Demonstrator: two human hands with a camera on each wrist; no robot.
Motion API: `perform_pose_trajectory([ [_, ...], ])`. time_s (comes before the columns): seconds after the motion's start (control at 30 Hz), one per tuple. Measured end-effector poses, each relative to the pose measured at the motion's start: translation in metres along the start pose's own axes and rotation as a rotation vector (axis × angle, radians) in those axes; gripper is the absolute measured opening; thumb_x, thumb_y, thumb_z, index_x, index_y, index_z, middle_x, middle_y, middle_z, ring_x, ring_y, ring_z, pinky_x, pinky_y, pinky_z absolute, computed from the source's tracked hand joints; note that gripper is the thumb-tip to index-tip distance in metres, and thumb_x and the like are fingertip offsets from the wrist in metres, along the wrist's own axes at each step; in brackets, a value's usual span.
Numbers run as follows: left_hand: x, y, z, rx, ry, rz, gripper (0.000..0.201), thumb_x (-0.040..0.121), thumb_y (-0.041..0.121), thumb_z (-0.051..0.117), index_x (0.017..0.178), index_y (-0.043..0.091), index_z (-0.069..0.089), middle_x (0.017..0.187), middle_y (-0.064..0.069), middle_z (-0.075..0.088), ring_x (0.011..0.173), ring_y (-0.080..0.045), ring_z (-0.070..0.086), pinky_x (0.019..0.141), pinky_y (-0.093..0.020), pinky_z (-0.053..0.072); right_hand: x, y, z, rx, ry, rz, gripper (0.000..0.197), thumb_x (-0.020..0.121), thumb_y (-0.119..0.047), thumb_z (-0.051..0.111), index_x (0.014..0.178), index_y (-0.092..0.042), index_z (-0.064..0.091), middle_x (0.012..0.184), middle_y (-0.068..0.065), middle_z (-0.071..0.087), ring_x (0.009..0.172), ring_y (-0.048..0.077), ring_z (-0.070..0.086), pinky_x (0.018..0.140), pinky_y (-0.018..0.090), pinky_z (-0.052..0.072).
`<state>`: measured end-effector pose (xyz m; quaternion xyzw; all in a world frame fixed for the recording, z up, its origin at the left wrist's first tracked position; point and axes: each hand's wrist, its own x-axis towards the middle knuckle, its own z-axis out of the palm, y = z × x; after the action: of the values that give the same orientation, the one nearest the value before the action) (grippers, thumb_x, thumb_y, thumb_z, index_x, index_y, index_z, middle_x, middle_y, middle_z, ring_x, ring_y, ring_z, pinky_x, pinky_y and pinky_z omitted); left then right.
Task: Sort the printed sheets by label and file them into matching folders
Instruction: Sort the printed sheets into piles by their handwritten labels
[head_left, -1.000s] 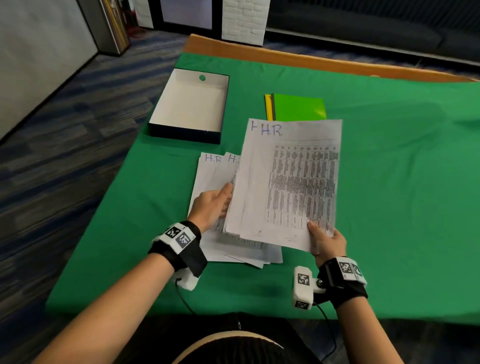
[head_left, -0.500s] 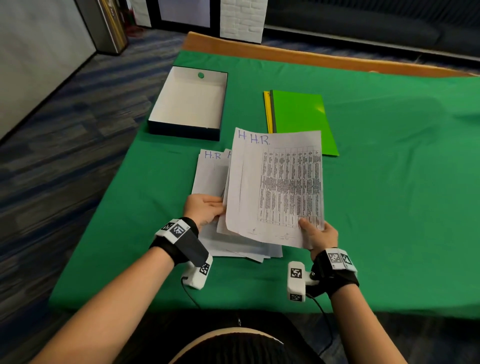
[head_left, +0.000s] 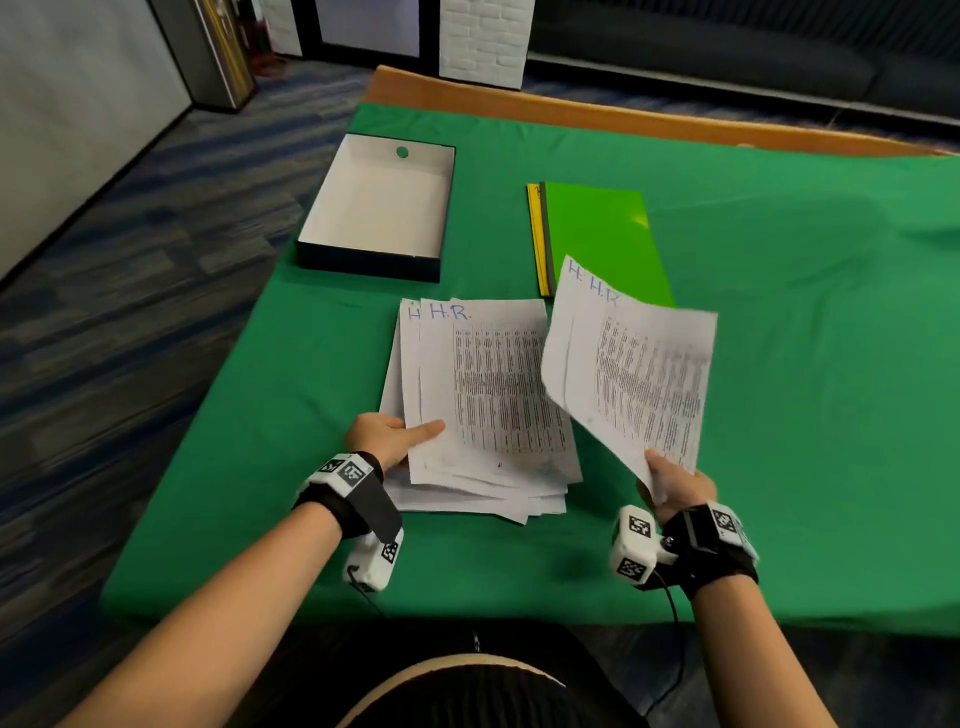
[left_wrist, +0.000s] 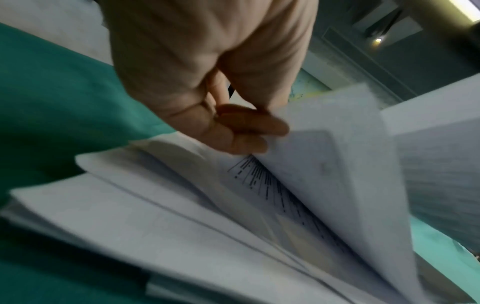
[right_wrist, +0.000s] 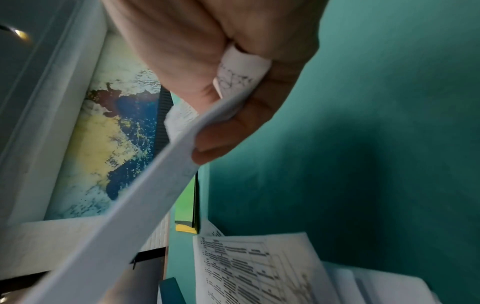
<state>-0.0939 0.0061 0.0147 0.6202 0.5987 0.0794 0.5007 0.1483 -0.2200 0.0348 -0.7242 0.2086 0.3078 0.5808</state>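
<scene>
A loose stack of printed sheets (head_left: 493, 395) marked "H.R." lies on the green cloth in front of me. My left hand (head_left: 410, 434) pinches the near left edge of its top sheet, thumb on top; the left wrist view shows the fingers (left_wrist: 241, 131) curled under that lifted sheet (left_wrist: 337, 164). My right hand (head_left: 662, 475) grips the lower corner of a few "H.R." sheets (head_left: 639, 374), held up and tilted to the right of the stack. In the right wrist view they (right_wrist: 130, 216) run edge-on from my fist (right_wrist: 228, 115). Behind them lies a green folder (head_left: 597, 228) on a yellow one (head_left: 534, 234).
An open white-lined box (head_left: 379, 208) with dark walls stands at the back left of the green cloth (head_left: 805, 364). The table's wooden far edge (head_left: 623, 117) runs behind. The floor drops off at the left edge.
My right hand has carried its sheets off the stack to the right and tilted them. The left thumb now lies on the uncovered top sheet, with its edge lifted.
</scene>
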Motion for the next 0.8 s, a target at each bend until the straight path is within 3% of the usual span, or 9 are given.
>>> perform_pose_trajectory([
  [0.07, -0.001, 0.006, 0.003, 0.023, 0.045, 0.045, 0.066, 0.071, 0.053, 0.074, 0.044, 0.021, 0.024, 0.031, 0.008, 0.018, 0.042, -0.016, 0.023, 0.048, -0.024, 0.018, -0.001, 0.005, 0.006, -0.022, -0.004, 0.003, 0.052, 0.08, -0.007, 0.07, 0.125, 0.007, 0.049, 0.12, 0.025, 0.06, 0.089, 0.034, 0.067, 0.058, 0.037, 0.059],
  [0.2, 0.006, 0.014, 0.005, 0.053, 0.055, 0.061, 0.061, 0.089, 0.041, 0.058, 0.045, 0.015, 0.026, 0.043, -0.001, 0.027, 0.047, -0.02, 0.029, 0.052, -0.028, 0.023, 0.0, 0.014, 0.016, -0.023, -0.097, 0.005, 0.051, 0.08, 0.0, 0.068, 0.125, 0.011, 0.047, 0.123, 0.029, 0.056, 0.098, 0.038, 0.064, 0.079, 0.044, 0.055],
  [0.3, 0.014, 0.013, 0.004, 0.055, 0.042, 0.021, 0.054, 0.093, 0.038, 0.052, 0.05, 0.011, 0.032, 0.053, -0.006, 0.034, 0.06, -0.024, 0.039, 0.06, -0.029, 0.03, 0.001, 0.016, 0.022, -0.062, -0.125, 0.007, 0.046, 0.081, -0.001, 0.067, 0.122, 0.011, 0.049, 0.121, 0.027, 0.058, 0.092, 0.035, 0.065, 0.084, 0.045, 0.054],
  [0.43, 0.016, 0.01, 0.001, 0.114, 0.014, 0.024, 0.051, 0.095, 0.037, 0.047, 0.054, 0.01, 0.035, 0.056, -0.006, 0.037, 0.068, -0.026, 0.041, 0.064, -0.029, 0.031, 0.006, 0.017, 0.032, -0.142, -0.111, -0.038, 0.044, 0.08, -0.006, 0.07, 0.118, 0.007, 0.053, 0.116, 0.023, 0.062, 0.088, 0.034, 0.067, 0.073, 0.04, 0.057],
  [0.6, 0.01, 0.0, 0.003, 0.225, -0.029, 0.064, 0.054, 0.095, 0.036, 0.047, 0.049, 0.013, 0.03, 0.052, -0.005, 0.033, 0.055, -0.022, 0.035, 0.055, -0.03, 0.024, 0.012, 0.022, 0.041, -0.293, -0.099, -0.134, 0.047, 0.078, -0.009, 0.072, 0.121, 0.004, 0.055, 0.123, 0.019, 0.06, 0.104, 0.035, 0.062, 0.091, 0.047, 0.052],
  [0.67, 0.01, -0.003, 0.006, 0.185, -0.038, 0.034, 0.052, 0.097, 0.038, 0.044, 0.052, 0.014, 0.031, 0.055, -0.005, 0.033, 0.056, -0.022, 0.034, 0.056, -0.029, 0.024, 0.011, 0.023, 0.043, -0.418, -0.137, -0.192, 0.05, 0.079, -0.008, 0.071, 0.125, 0.002, 0.053, 0.128, 0.018, 0.058, 0.11, 0.034, 0.059, 0.095, 0.045, 0.049],
  [0.73, 0.01, -0.005, 0.01, 0.11, -0.076, 0.015, 0.045, 0.094, 0.046, 0.045, 0.068, 0.009, 0.05, 0.071, -0.007, 0.048, 0.072, -0.023, 0.046, 0.068, -0.027, 0.032, 0.007, 0.026, 0.045, -0.588, -0.185, -0.27, 0.049, 0.081, -0.009, 0.069, 0.126, 0.002, 0.052, 0.127, 0.016, 0.058, 0.113, 0.033, 0.058, 0.097, 0.04, 0.048],
  [0.77, 0.008, -0.004, 0.012, 0.056, -0.109, 0.009, 0.049, 0.088, 0.053, 0.051, 0.088, 0.004, 0.057, 0.088, -0.007, 0.056, 0.085, -0.024, 0.053, 0.077, -0.026, 0.037, 0.005, 0.028, 0.047, -0.672, -0.211, -0.309, 0.048, 0.082, -0.011, 0.069, 0.125, 0.002, 0.053, 0.125, 0.016, 0.06, 0.112, 0.032, 0.059, 0.096, 0.038, 0.049],
  [0.8, 0.007, -0.004, 0.015, 0.014, -0.127, 0.013, 0.066, 0.077, 0.061, 0.06, 0.107, 0.002, 0.058, 0.105, -0.007, 0.061, 0.096, -0.025, 0.058, 0.086, -0.027, 0.042, 0.003, 0.031, 0.049, -0.742, -0.242, -0.338, 0.046, 0.081, -0.013, 0.069, 0.124, 0.0, 0.055, 0.123, 0.014, 0.061, 0.11, 0.03, 0.06, 0.095, 0.037, 0.049],
])
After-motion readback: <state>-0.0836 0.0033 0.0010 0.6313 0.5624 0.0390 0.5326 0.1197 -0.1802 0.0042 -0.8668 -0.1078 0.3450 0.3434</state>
